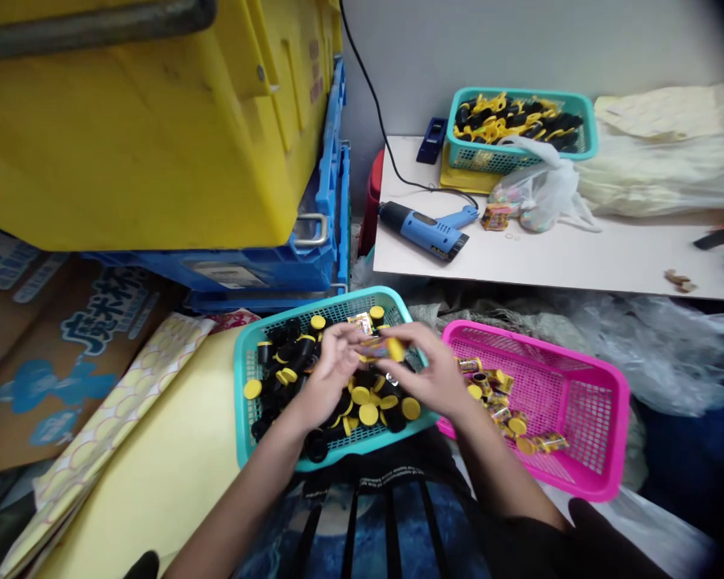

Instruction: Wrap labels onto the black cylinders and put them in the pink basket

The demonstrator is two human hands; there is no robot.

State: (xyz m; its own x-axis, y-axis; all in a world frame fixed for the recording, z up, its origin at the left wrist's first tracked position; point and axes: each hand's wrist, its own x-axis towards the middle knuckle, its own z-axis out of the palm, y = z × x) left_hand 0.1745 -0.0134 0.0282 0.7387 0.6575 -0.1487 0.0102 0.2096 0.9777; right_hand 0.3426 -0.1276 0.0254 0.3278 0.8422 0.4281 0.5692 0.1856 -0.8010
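Note:
Above a teal basket (242, 402), my two hands meet around a small canister (375, 349) with a yellow cap and a printed orange-purple wrapper, slightly blurred. My right hand (429, 366) grips its capped end between thumb and fingers. At the other end, the curled fingers of my left hand (331, 371) close on the canister. Black canisters and loose yellow caps (368, 414) fill the basket below. A printed label piece (362, 323) lies among them, just beyond my fingers.
To the right, a pink basket (615, 434) holds several wrapped canisters (500, 402). A blue heat gun (425, 229) lies on the white table (579, 257), near a second teal basket (522, 157) and a plastic bag (552, 181). Yellow (157, 145) and blue crates (265, 269) stand stacked at left.

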